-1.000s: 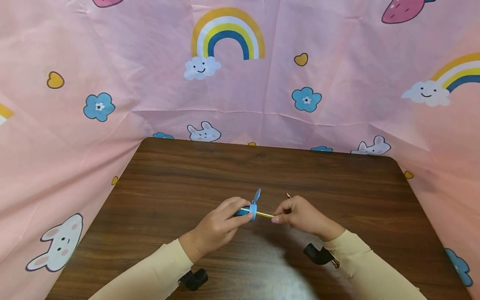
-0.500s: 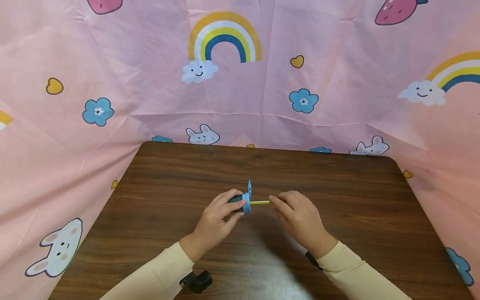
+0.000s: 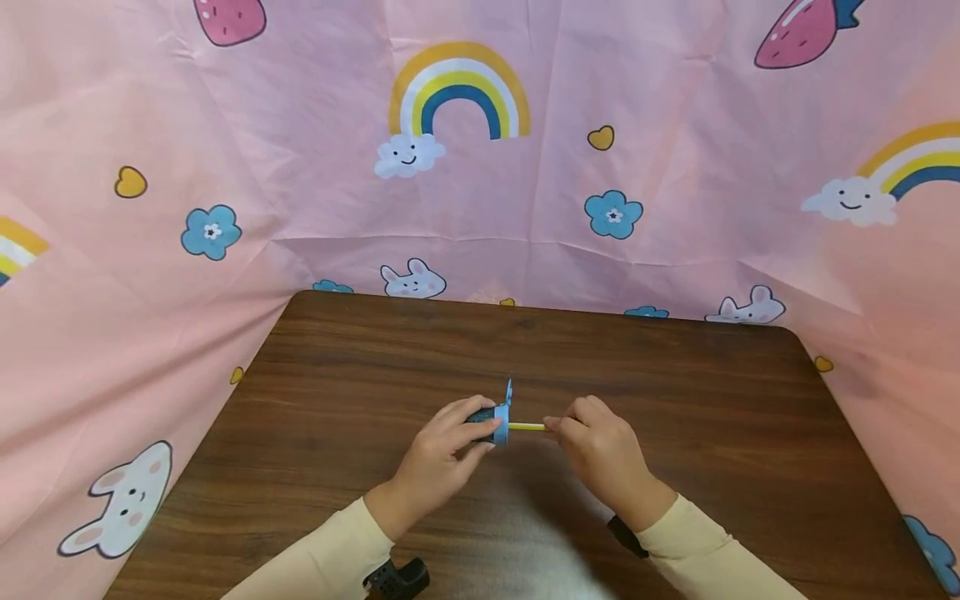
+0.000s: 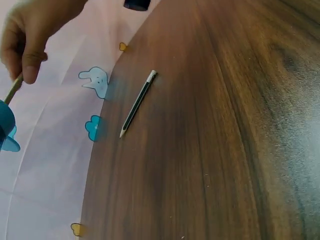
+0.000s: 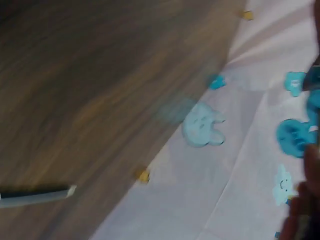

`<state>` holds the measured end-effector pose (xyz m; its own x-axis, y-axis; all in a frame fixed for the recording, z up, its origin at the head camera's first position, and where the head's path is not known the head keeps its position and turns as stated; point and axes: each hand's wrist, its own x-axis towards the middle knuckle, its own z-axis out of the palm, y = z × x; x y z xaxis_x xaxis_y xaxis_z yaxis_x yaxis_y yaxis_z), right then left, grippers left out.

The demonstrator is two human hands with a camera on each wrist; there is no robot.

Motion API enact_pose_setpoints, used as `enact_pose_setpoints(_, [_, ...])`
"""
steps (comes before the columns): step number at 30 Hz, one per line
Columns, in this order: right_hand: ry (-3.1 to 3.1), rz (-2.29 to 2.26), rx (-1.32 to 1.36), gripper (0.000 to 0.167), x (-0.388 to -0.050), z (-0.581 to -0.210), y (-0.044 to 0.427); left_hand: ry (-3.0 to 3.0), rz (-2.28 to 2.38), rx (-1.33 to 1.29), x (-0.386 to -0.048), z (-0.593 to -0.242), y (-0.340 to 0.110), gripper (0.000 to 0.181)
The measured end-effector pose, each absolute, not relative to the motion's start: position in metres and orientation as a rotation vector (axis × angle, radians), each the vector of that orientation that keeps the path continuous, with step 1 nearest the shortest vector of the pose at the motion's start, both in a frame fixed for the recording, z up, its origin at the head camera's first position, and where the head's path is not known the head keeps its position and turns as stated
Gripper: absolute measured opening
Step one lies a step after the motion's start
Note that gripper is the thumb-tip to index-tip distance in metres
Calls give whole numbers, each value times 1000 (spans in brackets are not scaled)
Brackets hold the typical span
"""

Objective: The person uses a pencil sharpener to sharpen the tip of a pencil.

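In the head view my left hand [image 3: 438,458] grips a small pencil sharpener with a dark body and a light-blue end [image 3: 501,425]. Its blue flip lid [image 3: 509,392] stands up. A yellow-striped pencil [image 3: 527,427] runs from the sharpener's opening to my right hand [image 3: 606,454], whose thumb and fingers pinch it. The pencil's tip is hidden inside the sharpener. The left wrist view catches the sharpener [image 4: 6,120] only at its edge. A second pencil [image 4: 139,102], dark with pale stripes, lies on the table there; from the head view I cannot see it.
The brown wooden table [image 3: 375,358] has rounded far corners. Pink patterned cloth [image 3: 322,167] hangs behind it and along both sides. Black wrist-camera mounts [image 3: 401,577] sit under the sleeves. The right wrist view is blurred, with a pencil [image 5: 37,196] at its left.
My right hand has rolled over around the pencil, its knuckles now more on top. The pencil stays in the sharpener. The loose pencil's tip, visible beyond the right hand before, is hidden.
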<state>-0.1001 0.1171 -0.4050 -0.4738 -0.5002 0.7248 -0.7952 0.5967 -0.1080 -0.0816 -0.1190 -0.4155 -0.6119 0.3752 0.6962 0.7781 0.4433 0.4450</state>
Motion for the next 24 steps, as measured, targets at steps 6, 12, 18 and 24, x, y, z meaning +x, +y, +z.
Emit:
enact_pose_setpoints(6, [-2846, 1342, 908, 6, -105, -386, 125, -2100, -911, -1169, -84, -417, -120, 23])
enact_pose_setpoints(12, [-3059, 1622, 791, 13, -114, -380, 132, -2040, -866, -1241, -87, -417, -119, 18])
enact_pose_setpoints(18, [-2663, 732, 976, 30, -102, -386, 123, -2127, -969, -1060, -88, -414, -119, 38])
enact_pose_setpoints(24, [-2015, 414, 1048, 22, -108, -405, 125, -2217, -1144, -879, -86, -406, -118, 39])
